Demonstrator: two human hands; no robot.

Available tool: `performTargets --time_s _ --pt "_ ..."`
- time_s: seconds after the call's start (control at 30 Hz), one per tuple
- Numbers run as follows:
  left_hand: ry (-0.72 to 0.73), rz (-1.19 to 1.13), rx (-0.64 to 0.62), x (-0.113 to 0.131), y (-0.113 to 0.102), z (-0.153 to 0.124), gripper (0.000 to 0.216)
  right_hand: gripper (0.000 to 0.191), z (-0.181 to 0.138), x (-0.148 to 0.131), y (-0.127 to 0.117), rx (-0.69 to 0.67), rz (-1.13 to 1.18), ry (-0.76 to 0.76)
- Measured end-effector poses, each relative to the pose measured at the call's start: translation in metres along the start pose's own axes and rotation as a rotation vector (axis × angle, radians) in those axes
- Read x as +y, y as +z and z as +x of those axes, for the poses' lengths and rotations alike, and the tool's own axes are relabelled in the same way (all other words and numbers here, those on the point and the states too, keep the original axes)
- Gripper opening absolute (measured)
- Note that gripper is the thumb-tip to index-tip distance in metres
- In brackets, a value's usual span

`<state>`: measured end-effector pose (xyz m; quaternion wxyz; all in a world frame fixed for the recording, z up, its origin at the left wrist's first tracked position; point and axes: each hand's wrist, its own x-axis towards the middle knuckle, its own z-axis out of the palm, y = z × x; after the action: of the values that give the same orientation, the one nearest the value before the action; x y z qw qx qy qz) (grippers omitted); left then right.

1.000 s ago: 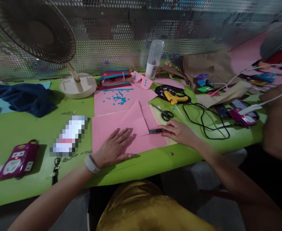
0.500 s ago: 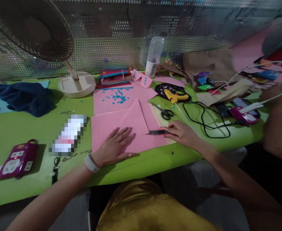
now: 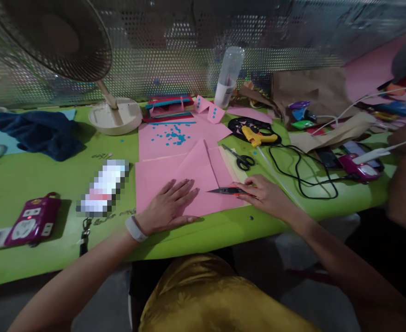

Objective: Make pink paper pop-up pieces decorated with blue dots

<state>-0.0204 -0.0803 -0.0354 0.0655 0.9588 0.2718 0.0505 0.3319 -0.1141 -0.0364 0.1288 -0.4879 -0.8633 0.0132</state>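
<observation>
Thread snips [image 3: 225, 190], gripped in the right hand [image 3: 265, 196], show more blade above the pink paper [image 3: 210, 205] than a second ago, perhaps a pause between cuts; the left hand [image 3: 170, 203], fingers spread, rests on that bench-top [image 3: 68, 180] paper.

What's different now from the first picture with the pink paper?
The right hand moved slightly right and toward the person, keeping hold of the snips; more of their dark blades shows over the pink paper. Nothing was picked up or let go. The left hand stayed flat on the paper, and the scissors and glue gun stayed put.
</observation>
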Motion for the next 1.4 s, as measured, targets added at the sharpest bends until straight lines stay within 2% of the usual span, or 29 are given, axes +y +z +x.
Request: performTargets --time_s 0.17,0.4,0.63,0.9,1.03,1.2,1.4 --pt "0.0 -0.015 0.018 -0.001 0.002 -0.001 0.08 0.043 0.005 -0.009 0.006 0.041 -0.048 -0.007" --pt "-0.004 -0.019 0.024 0.0 0.002 -0.001 0.081 0.04 0.0 -0.016 0.002 0.039 -0.023 -0.009" --pt "-0.016 -0.006 0.001 0.001 0.0 0.0 0.083 0.042 0.01 -0.028 0.009 0.048 -0.06 -0.008" --pt "-0.051 -0.025 -0.024 0.004 0.001 0.005 0.084 0.042 0.01 -0.03 0.006 0.054 -0.051 0.003" --pt "-0.066 -0.045 -0.002 0.003 -0.006 0.008 0.086 0.04 0.017 -0.026 0.01 0.057 -0.043 0.003" --pt "-0.146 -0.006 -0.02 -0.017 -0.015 -0.012 0.081 0.041 0.014 -0.022 0.015 0.076 -0.088 -0.01" --pt "-0.148 0.007 -0.065 -0.028 -0.012 -0.03 0.092 0.038 0.016 -0.029 0.013 0.086 -0.078 -0.041"
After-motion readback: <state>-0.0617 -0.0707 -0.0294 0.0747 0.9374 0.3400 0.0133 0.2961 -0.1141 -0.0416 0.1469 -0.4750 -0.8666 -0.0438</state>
